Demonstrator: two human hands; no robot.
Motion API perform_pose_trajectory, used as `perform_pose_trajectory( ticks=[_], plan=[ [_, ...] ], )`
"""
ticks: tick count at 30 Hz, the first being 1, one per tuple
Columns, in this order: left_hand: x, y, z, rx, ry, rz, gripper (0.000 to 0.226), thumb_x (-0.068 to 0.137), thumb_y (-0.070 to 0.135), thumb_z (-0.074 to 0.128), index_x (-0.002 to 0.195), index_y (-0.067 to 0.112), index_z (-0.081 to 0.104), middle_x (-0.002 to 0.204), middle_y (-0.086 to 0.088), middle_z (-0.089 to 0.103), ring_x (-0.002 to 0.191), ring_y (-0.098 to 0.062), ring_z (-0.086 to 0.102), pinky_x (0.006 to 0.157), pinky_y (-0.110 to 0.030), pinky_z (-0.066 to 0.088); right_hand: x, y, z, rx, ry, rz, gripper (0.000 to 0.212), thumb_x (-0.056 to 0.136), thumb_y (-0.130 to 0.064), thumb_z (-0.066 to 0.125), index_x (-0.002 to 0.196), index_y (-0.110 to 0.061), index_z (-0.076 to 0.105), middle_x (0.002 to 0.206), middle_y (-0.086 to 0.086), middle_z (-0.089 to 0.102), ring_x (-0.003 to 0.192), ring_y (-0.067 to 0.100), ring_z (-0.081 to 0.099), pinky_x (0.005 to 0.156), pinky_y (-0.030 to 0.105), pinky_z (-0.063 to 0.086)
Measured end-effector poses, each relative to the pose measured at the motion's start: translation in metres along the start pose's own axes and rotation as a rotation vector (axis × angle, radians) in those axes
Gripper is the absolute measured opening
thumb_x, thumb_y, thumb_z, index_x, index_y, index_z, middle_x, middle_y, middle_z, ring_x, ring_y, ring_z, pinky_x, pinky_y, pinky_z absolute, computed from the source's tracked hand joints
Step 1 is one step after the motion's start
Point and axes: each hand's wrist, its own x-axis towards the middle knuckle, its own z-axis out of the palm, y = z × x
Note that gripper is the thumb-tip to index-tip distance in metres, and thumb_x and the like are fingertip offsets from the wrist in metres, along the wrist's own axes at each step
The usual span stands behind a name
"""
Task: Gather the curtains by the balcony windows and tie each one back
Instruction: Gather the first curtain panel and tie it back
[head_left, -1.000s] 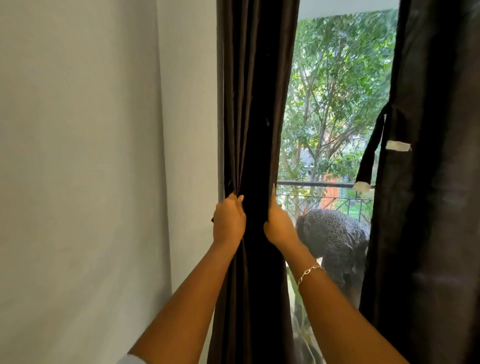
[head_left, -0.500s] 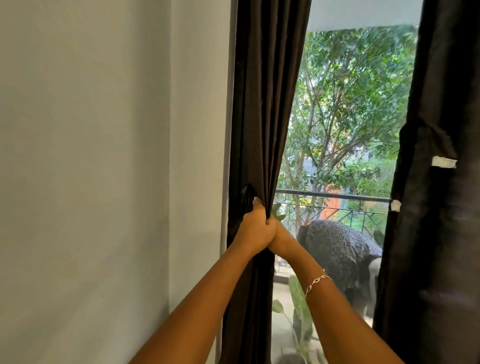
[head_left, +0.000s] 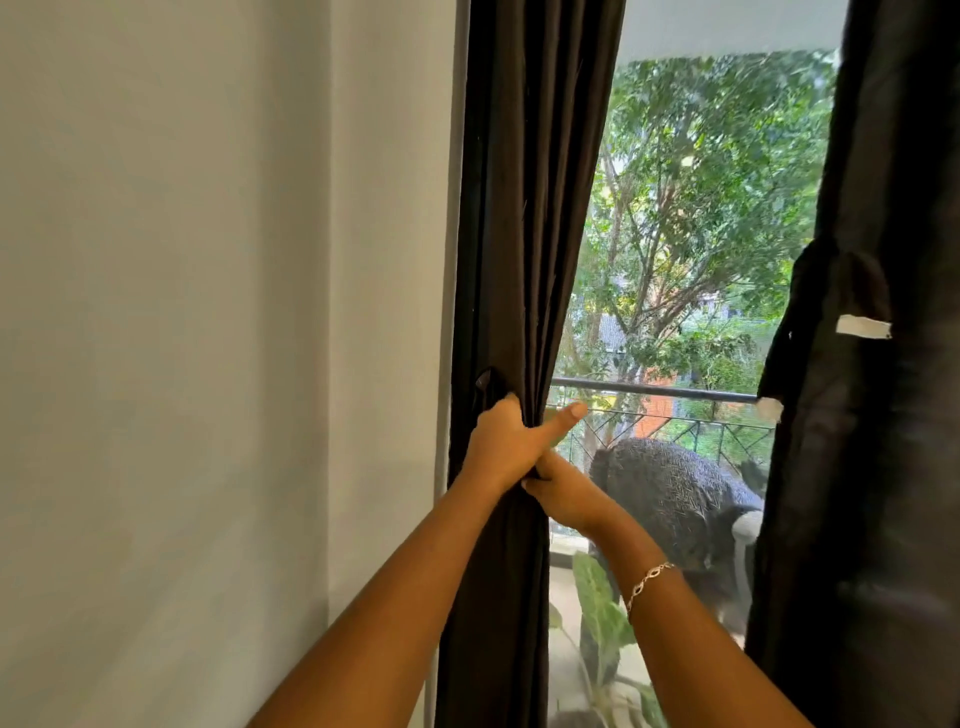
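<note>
The left curtain (head_left: 524, 234), a dark brown, smooth-woven panel, is hanging in long vertical pleats at the left edge of the balcony window, just beside the plain pale wall (head_left: 208, 312). At mid-height the pleats are narrowing into one tight bundle.

The left hand (head_left: 506, 447) is reaching in from below. Its grip is closing fully round the bundled fabric, fingers curled over the pleats and thumb pointing straight out to the right. The right hand (head_left: 566, 496) is sitting directly under it and touching it. Its grip is also wrapping the same bundle, fingers curled in from the right side. A thin metal chain bracelet (head_left: 649, 577) is circling the right wrist.

A small dark fabric loop (head_left: 488, 379) is protruding from the folds just above the left hand.

The right curtain (head_left: 883, 467), of the same dark cloth, is hanging at the right edge, well apart from both hands. A dark strap (head_left: 784, 338) is draping down its inner edge, with a white rectangular tab (head_left: 862, 326) on the cloth and a second white tab (head_left: 769, 408) at the strap's lower end.

Beyond the glass, a round metal railing (head_left: 649, 388) is running across, a dark woven wicker chair (head_left: 670, 483) is standing near it, and leafy trees (head_left: 701, 208) are filling the far view.
</note>
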Motion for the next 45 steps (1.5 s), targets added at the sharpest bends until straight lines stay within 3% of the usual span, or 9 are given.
perform_pose_trajectory(
  ticks=[4, 8, 14, 17, 25, 30, 33, 38, 45],
  plan=[
    [0.008, 0.003, 0.007, 0.305, 0.260, -0.026, 0.038, 0.095, 0.034, 0.046, 0.108, -0.001, 0.052, 0.105, -0.021, 0.061, 0.099, -0.037, 0.059, 0.081, -0.042, 0.046, 0.003, -0.011, 0.014, -0.030, 0.019, -0.023, 0.031, 0.089, 0.012, 0.036, 0.091, -0.015, 0.052, 0.082, -0.004, 0.050, 0.084, 0.018, 0.047, 0.083, 0.036, 0.042],
    [0.007, -0.012, -0.001, 0.329, 0.354, -0.011, 0.023, 0.097, 0.012, 0.039, 0.106, -0.001, 0.056, 0.104, -0.022, 0.062, 0.097, -0.037, 0.060, 0.078, -0.039, 0.047, -0.009, -0.003, 0.000, 0.448, -0.109, -0.041, 0.048, 0.090, -0.002, 0.054, 0.132, -0.020, 0.042, 0.115, -0.015, 0.059, 0.109, 0.007, 0.058, 0.087, 0.024, 0.053],
    [0.006, -0.024, -0.021, 0.273, 0.332, 0.036, 0.027, 0.098, 0.015, 0.039, 0.106, -0.002, 0.059, 0.103, -0.021, 0.064, 0.095, -0.034, 0.062, 0.078, -0.033, 0.048, 0.037, 0.001, -0.046, 0.700, 0.453, 0.052, 0.037, 0.089, -0.001, 0.054, 0.126, -0.006, 0.051, 0.121, 0.010, 0.055, 0.110, 0.018, 0.051, 0.083, 0.024, 0.049],
    [0.004, -0.025, -0.027, 0.223, 0.286, 0.054, 0.030, 0.098, 0.019, 0.038, 0.107, -0.002, 0.058, 0.104, -0.019, 0.064, 0.096, -0.031, 0.062, 0.076, -0.027, 0.045, 0.065, -0.001, -0.061, 0.794, 0.331, 0.026, 0.039, 0.090, -0.005, 0.053, 0.128, -0.010, 0.047, 0.121, 0.003, 0.052, 0.117, 0.018, 0.049, 0.103, 0.036, 0.040],
    [0.005, -0.032, -0.045, 0.173, 0.198, 0.056, 0.032, 0.098, 0.023, 0.038, 0.109, 0.000, 0.058, 0.103, -0.016, 0.065, 0.092, -0.027, 0.063, 0.076, -0.025, 0.047, 0.094, -0.016, -0.056, 0.983, 0.116, -0.032, 0.019, 0.086, 0.002, 0.052, 0.101, -0.003, 0.062, 0.087, 0.007, 0.073, 0.081, 0.019, 0.070, 0.082, 0.033, 0.057],
    [0.007, -0.036, -0.049, 0.309, 0.289, 0.080, 0.031, 0.098, 0.022, 0.038, 0.108, 0.001, 0.058, 0.099, -0.015, 0.065, 0.088, -0.027, 0.064, 0.072, -0.023, 0.045, 0.091, -0.023, -0.038, 0.808, 0.344, -0.065, 0.028, 0.083, 0.002, 0.060, 0.111, 0.001, 0.059, 0.099, 0.012, 0.071, 0.089, 0.024, 0.068, 0.081, 0.034, 0.057],
    [0.006, -0.035, -0.044, 0.417, 0.280, 0.080, 0.028, 0.098, 0.017, 0.039, 0.118, 0.002, 0.053, 0.102, -0.014, 0.065, 0.090, -0.027, 0.064, 0.078, -0.029, 0.050, 0.085, -0.030, -0.023, 0.337, 0.534, -0.110, 0.037, 0.087, -0.008, 0.060, 0.123, -0.002, 0.051, 0.118, 0.016, 0.062, 0.106, 0.027, 0.060, 0.092, 0.039, 0.050],
    [0.006, -0.024, -0.021, 0.706, 0.233, 0.115, 0.048, 0.098, 0.007, 0.033, 0.142, -0.004, 0.018, 0.116, -0.019, 0.060, 0.102, -0.032, 0.062, 0.087, -0.037, 0.049, 0.076, -0.044, -0.006, -0.231, 0.596, -0.080, 0.027, 0.087, 0.001, 0.048, 0.113, 0.002, 0.053, 0.098, 0.023, 0.065, 0.088, 0.037, 0.062, 0.067, 0.036, 0.045],
    [0.011, -0.024, -0.003, 0.831, 0.245, 0.114, 0.048, 0.101, 0.011, 0.027, 0.139, -0.014, 0.012, 0.140, -0.028, 0.040, 0.117, -0.032, 0.055, 0.094, -0.036, 0.047, 0.051, -0.046, -0.006, 0.656, 0.180, 0.058, 0.046, 0.081, -0.066, 0.040, 0.100, -0.032, 0.066, 0.106, -0.006, 0.071, 0.103, 0.012, 0.066, 0.087, 0.024, 0.053]
  ],
)
